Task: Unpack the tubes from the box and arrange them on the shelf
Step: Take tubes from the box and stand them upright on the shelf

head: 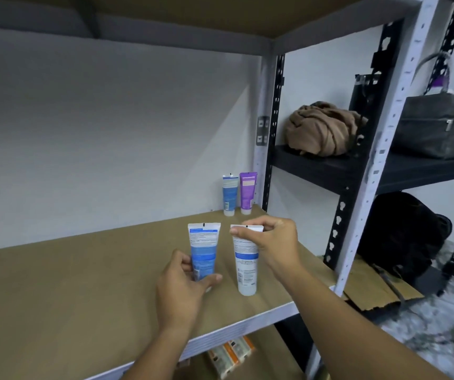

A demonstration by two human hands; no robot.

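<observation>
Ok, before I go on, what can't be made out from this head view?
- The box: out of frame, so the count of remaining tubes is unknown.
- Blue tube: the left hand covers its cap end.
- White tube: the right hand hides part of its crimp; its print is too small to read.
- Orange packs: cut off by the shelf edge and blurred.

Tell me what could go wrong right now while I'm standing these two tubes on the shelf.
1. The white tube stands on its narrow cap, and your right hand pinches only its top edge, so it may topple on release.
2. The blue tube in your left hand stands close beside it, so one falling could knock the other.
3. Both sit near the shelf front edge, so a fallen tube could roll off.
</observation>
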